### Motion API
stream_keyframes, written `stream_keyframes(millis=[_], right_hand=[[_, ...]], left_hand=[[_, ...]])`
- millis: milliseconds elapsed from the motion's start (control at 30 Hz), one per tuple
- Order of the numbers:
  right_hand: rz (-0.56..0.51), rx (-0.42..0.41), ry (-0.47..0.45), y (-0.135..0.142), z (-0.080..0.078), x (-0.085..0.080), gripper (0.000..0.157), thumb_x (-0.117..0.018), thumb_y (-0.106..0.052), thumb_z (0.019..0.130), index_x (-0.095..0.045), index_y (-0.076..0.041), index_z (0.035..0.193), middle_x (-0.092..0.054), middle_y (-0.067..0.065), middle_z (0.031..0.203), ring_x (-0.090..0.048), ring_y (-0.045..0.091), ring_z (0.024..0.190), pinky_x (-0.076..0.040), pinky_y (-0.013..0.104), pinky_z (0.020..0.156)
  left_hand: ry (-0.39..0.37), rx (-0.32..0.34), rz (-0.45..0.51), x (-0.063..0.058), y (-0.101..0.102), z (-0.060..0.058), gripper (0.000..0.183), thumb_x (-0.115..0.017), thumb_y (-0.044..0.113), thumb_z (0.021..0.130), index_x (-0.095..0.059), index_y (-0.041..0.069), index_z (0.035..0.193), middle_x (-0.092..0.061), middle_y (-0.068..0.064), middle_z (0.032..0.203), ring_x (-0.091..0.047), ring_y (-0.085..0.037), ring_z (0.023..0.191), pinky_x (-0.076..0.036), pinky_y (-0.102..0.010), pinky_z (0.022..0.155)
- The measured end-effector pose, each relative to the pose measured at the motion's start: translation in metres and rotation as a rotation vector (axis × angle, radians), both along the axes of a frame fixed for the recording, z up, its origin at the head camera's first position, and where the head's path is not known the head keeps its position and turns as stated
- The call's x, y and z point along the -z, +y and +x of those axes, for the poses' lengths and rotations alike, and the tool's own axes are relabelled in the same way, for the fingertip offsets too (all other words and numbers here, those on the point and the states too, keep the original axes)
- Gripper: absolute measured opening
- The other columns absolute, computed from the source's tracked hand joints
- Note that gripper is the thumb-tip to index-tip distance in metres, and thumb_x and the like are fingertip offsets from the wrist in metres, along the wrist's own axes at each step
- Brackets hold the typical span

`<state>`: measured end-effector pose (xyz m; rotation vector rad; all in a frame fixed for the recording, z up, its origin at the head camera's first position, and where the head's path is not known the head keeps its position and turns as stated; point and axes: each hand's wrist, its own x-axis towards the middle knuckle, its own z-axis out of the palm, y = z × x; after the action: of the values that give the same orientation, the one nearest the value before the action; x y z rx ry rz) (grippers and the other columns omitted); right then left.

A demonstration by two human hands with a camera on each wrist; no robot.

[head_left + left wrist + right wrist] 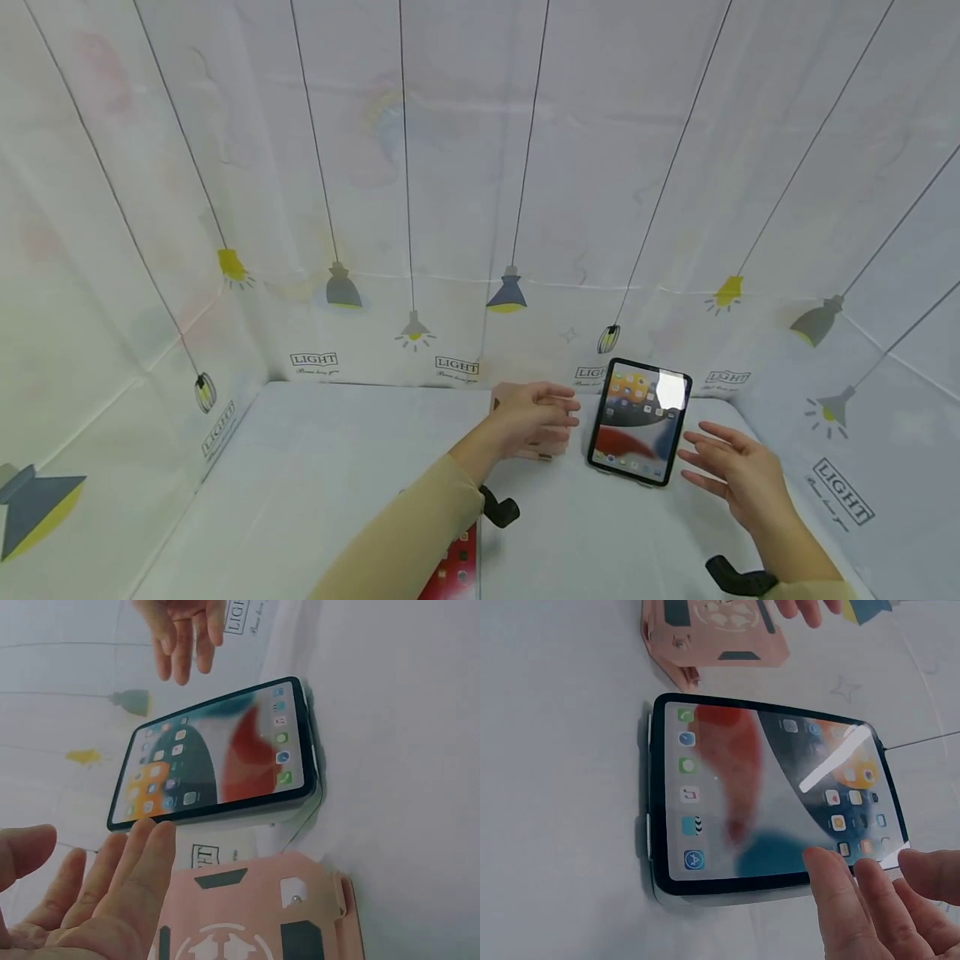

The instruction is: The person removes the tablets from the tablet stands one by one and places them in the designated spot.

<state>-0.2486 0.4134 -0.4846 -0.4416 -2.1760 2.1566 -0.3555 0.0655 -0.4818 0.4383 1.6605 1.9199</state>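
A black-rimmed tablet [639, 421], its screen lit with app icons, leans back upright at the far right of the table. Light-coloured clips [649, 836] show under its lower edge in the right wrist view. My left hand [528, 417] is just left of the tablet, fingers loosely extended and holding nothing. Beside and partly behind that hand stands a pink folding stand [225, 900] with cut-outs and grey pads. My right hand [738, 475] is at the tablet's right side with spread, slightly bent fingers. Whether its fingertips touch the edge, I cannot tell.
A second tablet [461, 567] with a red screen lies near the front, partly hidden under my left sleeve. The white table [300, 483] meets a white cloth wall [465, 167] printed with hanging lamps, close behind the upright tablet. Black straps [501, 508] sit at my wrists.
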Motion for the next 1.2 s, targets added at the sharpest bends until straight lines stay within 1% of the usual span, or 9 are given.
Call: stream_keyframes(millis=[133, 333, 500, 600, 800, 900, 1033, 1133, 1200], right_hand=[[0.021, 0.027, -0.014, 0.004, -0.004, 0.001, 0.056, -0.068, -0.020, 0.107, -0.045, -0.018, 0.159, -0.076, -0.026, 0.104, -0.081, 0.010, 0.098, -0.068, 0.042, 0.087], [0.069, 0.038, 0.005, 0.011, -0.011, 0.005, 0.066, -0.067, -0.019, 0.108, -0.037, -0.011, 0.166, -0.073, -0.027, 0.106, -0.080, 0.006, 0.099, -0.068, 0.037, 0.087], [0.063, 0.026, 0.027, 0.015, -0.016, 0.007, 0.068, -0.069, -0.017, 0.106, -0.037, -0.009, 0.165, -0.073, -0.026, 0.107, -0.079, 0.006, 0.100, -0.068, 0.036, 0.088], [0.045, 0.015, 0.046, 0.017, -0.018, 0.006, 0.068, -0.070, -0.016, 0.106, -0.036, -0.008, 0.165, -0.074, -0.025, 0.108, -0.079, 0.006, 0.101, -0.068, 0.035, 0.088], [0.023, 0.021, 0.065, 0.017, -0.023, 0.005, 0.071, -0.079, -0.018, 0.100, -0.042, -0.009, 0.161, -0.074, -0.024, 0.109, -0.078, 0.002, 0.102, -0.068, 0.031, 0.087], [0.023, 0.013, 0.076, 0.017, -0.025, 0.005, 0.067, -0.078, -0.016, 0.101, -0.045, -0.010, 0.158, -0.074, -0.024, 0.111, -0.076, 0.000, 0.101, -0.067, 0.028, 0.087], [-0.005, 0.000, 0.097, 0.019, -0.027, 0.003, 0.051, -0.072, -0.011, 0.104, -0.052, -0.015, 0.151, -0.075, -0.025, 0.111, -0.075, -0.004, 0.099, -0.066, 0.023, 0.085], [-0.008, -0.010, 0.107, 0.018, -0.030, 0.002, 0.044, -0.068, -0.009, 0.106, -0.055, -0.017, 0.147, -0.076, -0.025, 0.111, -0.073, -0.005, 0.100, -0.065, 0.020, 0.085], [-0.018, -0.011, 0.110, 0.016, -0.032, 0.001, 0.044, -0.067, -0.007, 0.106, -0.055, -0.016, 0.147, -0.076, -0.024, 0.111, -0.073, -0.006, 0.100, -0.064, 0.020, 0.086]], left_hand=[[0.028, -0.024, -0.008, -0.005, 0.007, -0.003, 0.036, -0.074, 0.012, 0.100, -0.069, 0.022, 0.135, -0.073, -0.008, 0.141, -0.077, -0.024, 0.119, -0.055, -0.056, 0.114], [0.025, -0.027, -0.002, -0.010, 0.019, -0.008, 0.038, -0.069, 0.005, 0.103, -0.067, 0.017, 0.139, -0.070, -0.012, 0.145, -0.072, -0.027, 0.130, -0.052, -0.054, 0.119], [0.026, -0.049, -0.033, -0.013, 0.031, -0.015, 0.043, -0.065, 0.002, 0.105, -0.062, 0.011, 0.147, -0.070, -0.011, 0.146, -0.071, -0.025, 0.130, -0.054, -0.049, 0.117], [0.030, -0.070, -0.046, -0.015, 0.038, -0.019, 0.048, -0.062, 0.000, 0.106, -0.057, 0.008, 0.153, -0.070, -0.011, 0.146, -0.071, -0.027, 0.132, -0.056, -0.047, 0.116], [0.073, -0.072, -0.072, -0.013, 0.049, -0.028, 0.052, -0.064, -0.001, 0.104, -0.057, 0.012, 0.154, -0.069, -0.014, 0.148, -0.069, -0.030, 0.135, -0.057, -0.044, 0.114], [0.098, -0.055, -0.071, -0.010, 0.054, -0.030, 0.054, -0.064, -0.003, 0.104, -0.056, 0.011, 0.156, -0.068, -0.014, 0.149, -0.068, -0.029, 0.136, -0.057, -0.043, 0.115], [0.130, -0.030, -0.079, -0.007, 0.061, -0.031, 0.058, -0.063, -0.003, 0.104, -0.052, 0.009, 0.159, -0.065, -0.013, 0.152, -0.067, -0.026, 0.138, -0.056, -0.042, 0.116], [0.154, -0.052, -0.115, -0.006, 0.065, -0.032, 0.059, -0.064, -0.003, 0.102, -0.054, 0.013, 0.158, -0.067, -0.009, 0.151, -0.068, -0.022, 0.135, -0.056, -0.042, 0.115], [0.173, -0.072, -0.135, -0.006, 0.067, -0.034, 0.059, -0.064, -0.003, 0.102, -0.055, 0.014, 0.157, -0.069, -0.007, 0.149, -0.069, -0.021, 0.134, -0.056, -0.042, 0.115]])
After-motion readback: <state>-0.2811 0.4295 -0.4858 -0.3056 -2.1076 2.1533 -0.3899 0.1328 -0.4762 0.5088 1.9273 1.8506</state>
